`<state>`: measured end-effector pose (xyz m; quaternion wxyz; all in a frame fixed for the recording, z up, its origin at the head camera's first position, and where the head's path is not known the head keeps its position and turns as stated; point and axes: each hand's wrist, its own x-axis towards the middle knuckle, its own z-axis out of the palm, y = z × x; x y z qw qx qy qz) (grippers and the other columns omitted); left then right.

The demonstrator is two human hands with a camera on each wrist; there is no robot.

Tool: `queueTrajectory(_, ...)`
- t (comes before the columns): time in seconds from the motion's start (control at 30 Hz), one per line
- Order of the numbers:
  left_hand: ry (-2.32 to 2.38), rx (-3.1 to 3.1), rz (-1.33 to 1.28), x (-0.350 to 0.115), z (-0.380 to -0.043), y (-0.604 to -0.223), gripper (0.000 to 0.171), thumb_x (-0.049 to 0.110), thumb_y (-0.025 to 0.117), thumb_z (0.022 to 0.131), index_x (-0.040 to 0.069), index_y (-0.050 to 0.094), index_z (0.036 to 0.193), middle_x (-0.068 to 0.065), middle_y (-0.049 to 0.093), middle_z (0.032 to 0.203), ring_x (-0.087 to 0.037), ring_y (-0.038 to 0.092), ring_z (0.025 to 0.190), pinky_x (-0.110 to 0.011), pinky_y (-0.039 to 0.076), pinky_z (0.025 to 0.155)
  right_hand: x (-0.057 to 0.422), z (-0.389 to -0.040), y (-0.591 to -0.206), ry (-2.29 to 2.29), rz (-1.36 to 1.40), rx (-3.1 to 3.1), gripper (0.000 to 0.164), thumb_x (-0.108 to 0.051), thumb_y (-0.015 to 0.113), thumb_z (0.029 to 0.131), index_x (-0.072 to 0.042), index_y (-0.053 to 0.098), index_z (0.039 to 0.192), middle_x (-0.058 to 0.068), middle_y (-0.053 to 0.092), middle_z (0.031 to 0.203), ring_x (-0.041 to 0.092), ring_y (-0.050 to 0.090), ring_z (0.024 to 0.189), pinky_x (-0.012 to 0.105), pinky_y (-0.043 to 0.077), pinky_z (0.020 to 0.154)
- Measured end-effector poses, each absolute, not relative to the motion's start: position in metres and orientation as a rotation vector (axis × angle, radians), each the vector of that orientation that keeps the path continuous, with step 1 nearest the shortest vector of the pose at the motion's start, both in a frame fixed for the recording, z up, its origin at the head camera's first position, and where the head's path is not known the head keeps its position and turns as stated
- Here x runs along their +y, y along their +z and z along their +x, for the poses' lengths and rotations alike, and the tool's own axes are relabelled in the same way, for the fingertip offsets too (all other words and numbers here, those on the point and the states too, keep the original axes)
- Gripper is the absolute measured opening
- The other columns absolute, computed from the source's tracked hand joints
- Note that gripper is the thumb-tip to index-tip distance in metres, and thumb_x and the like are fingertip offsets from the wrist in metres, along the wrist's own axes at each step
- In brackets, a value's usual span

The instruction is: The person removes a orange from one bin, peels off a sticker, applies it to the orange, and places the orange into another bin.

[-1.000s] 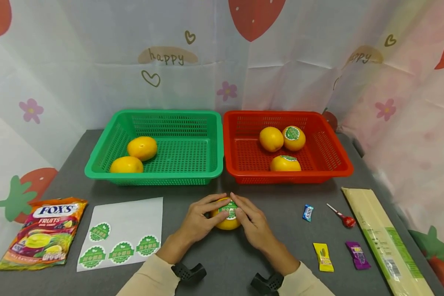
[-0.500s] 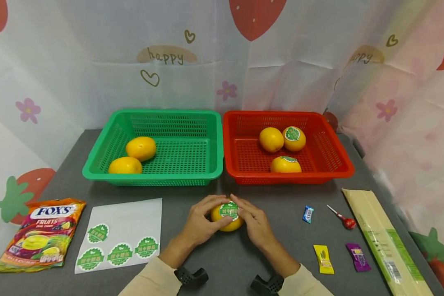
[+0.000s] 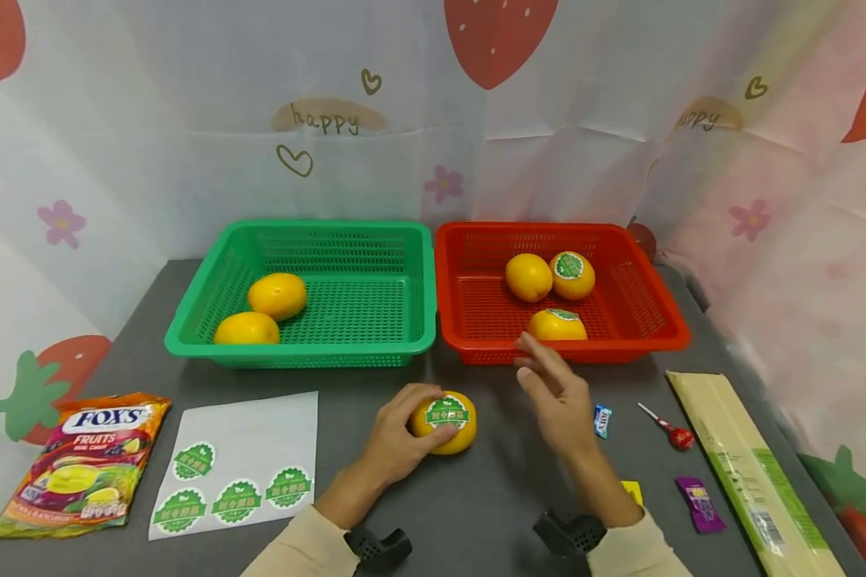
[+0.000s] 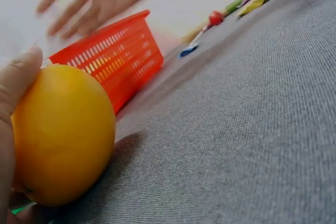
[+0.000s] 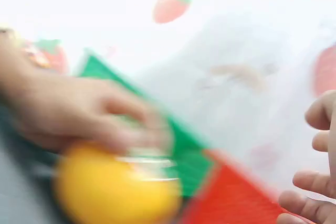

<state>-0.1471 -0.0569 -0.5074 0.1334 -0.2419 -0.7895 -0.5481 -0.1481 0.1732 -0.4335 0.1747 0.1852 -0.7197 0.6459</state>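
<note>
A yellow orange [image 3: 463, 439] rests on the grey table, a round green-and-white sticker [image 3: 447, 410] on its top. My left hand [image 3: 393, 439] grips it from the left, thumb across the near side. Up close in the left wrist view, the same orange [image 4: 68, 135] sits against my left thumb [image 4: 21, 77]. My right hand [image 3: 559, 405] is apart from the fruit, off to its right near the red basket's front rim, fingers loosely extended and holding nothing. The right wrist view is blurred, but the orange [image 5: 115, 187] under my left hand [image 5: 89, 108] shows there.
A green basket [image 3: 299, 350] bears two plain oranges. Beside it, a red basket [image 3: 621, 346] bears three, two showing stickers. A sticker sheet [image 3: 260, 425] and a candy bag [image 3: 82, 465] lie left. Rightward are a lollipop [image 3: 678, 437], small wrapped candies [image 3: 700, 505] and a long packet [image 3: 754, 473].
My right hand has left the orange and moved right and forward toward the red basket. My left hand keeps hold of the orange, whose sticker is now more exposed.
</note>
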Motion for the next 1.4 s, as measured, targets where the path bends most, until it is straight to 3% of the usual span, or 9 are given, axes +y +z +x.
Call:
queueTrajectory(0.17,-1.586,-2.305,-0.732,-0.061,-0.147,-0.509,0.049,0.024,0.086,0.074,0.016,0.064,0.117,0.004,0.059,0.119,-0.017,0.056,0.107,-0.034,0.049,0.085,0.221,-0.163,-0.393,1.525,0.390,-2.025,0.043,0.009,0.060,0.088,0.006,0.056,0.131,0.020,0.055,0.128,0.017,0.052,0.109,0.020,0.042,0.087)
queueTrajectory(0.27,-1.561,-2.323,-0.777,-0.063,-0.148,-0.508,0.056,0.026,0.087,0.072,0.017,0.061,0.121,0.007,0.056,0.121,-0.016,0.054,0.109,-0.035,0.048,0.088,0.255,-0.178,-0.390,1.316,0.188,-2.149,0.047,-0.004,0.063,0.090,-0.003,0.056,0.136,0.014,0.050,0.136,0.019,0.044,0.120,0.035,0.036,0.099)
queueTrajectory(0.37,-1.514,-2.346,-0.843,-0.066,-0.149,-0.508,0.061,0.029,0.086,0.072,0.019,0.059,0.125,0.007,0.055,0.124,-0.016,0.053,0.113,-0.037,0.046,0.091,0.291,-0.197,-0.409,1.197,0.008,-2.257,0.051,-0.018,0.065,0.089,-0.011,0.055,0.139,0.011,0.041,0.145,0.032,0.030,0.132,0.055,0.027,0.103)
queueTrajectory(0.5,-1.437,-2.407,-0.894,-0.070,-0.149,-0.507,0.064,0.032,0.084,0.071,0.020,0.056,0.128,0.006,0.054,0.124,-0.015,0.052,0.113,-0.038,0.045,0.093,0.318,-0.203,-0.426,1.145,-0.127,-2.347,0.052,-0.024,0.063,0.090,-0.005,0.054,0.138,0.011,0.030,0.152,0.037,0.017,0.138,0.066,0.019,0.103)
queueTrajectory(0.67,-1.441,-2.439,-0.872,-0.074,-0.149,-0.499,0.064,0.031,0.086,0.069,0.019,0.060,0.125,0.008,0.055,0.117,-0.013,0.054,0.104,-0.035,0.046,0.088,0.333,-0.201,-0.439,1.182,-0.226,-2.440,0.057,-0.034,0.060,0.093,-0.002,0.051,0.139,0.009,0.025,0.155,0.037,0.018,0.140,0.065,0.017,0.104)
queueTrajectory(0.77,-1.505,-2.447,-0.852,-0.072,-0.148,-0.491,0.062,0.028,0.088,0.068,0.019,0.061,0.123,0.009,0.056,0.114,-0.012,0.055,0.100,-0.033,0.048,0.085,0.335,-0.200,-0.444,1.229,-0.254,-2.446,0.061,-0.039,0.060,0.093,-0.004,0.049,0.141,0.008,0.027,0.155,0.035,0.024,0.139,0.061,0.024,0.104)
queueTrajectory(1.03,-1.533,-2.390,-0.900,-0.047,-0.162,-0.449,0.070,0.028,0.086,0.071,0.010,0.058,0.132,0.006,0.056,0.116,-0.010,0.055,0.101,-0.031,0.050,0.083,0.335,-0.202,-0.450,1.304,-0.228,-2.367,0.062,-0.039,0.064,0.091,-0.007,0.049,0.142,0.004,0.029,0.155,0.030,0.026,0.139,0.056,0.027,0.105)
queueTrajectory(1.23,-1.514,-2.378,-1.012,-0.013,-0.191,-0.392,0.068,0.027,0.086,0.072,0.007,0.059,0.131,0.001,0.056,0.116,-0.011,0.054,0.100,-0.026,0.048,0.085,0.335,-0.205,-0.451,1.351,-0.199,-2.342,0.062,-0.038,0.066,0.090,-0.007,0.050,0.141,0.005,0.031,0.154,0.029,0.028,0.138,0.053,0.026,0.107)
queueTrajectory(1.4,-1.493,-2.527,-0.950,0.036,-0.230,-0.364,0.070,0.037,0.082,0.075,0.008,0.056,0.134,0.000,0.056,0.116,-0.011,0.053,0.097,-0.020,0.048,0.079,0.338,-0.204,-0.452,1.348,-0.202,-2.346,0.063,-0.037,0.067,0.090,-0.008,0.049,0.142,0.005,0.032,0.153,0.029,0.028,0.138,0.049,0.024,0.109)
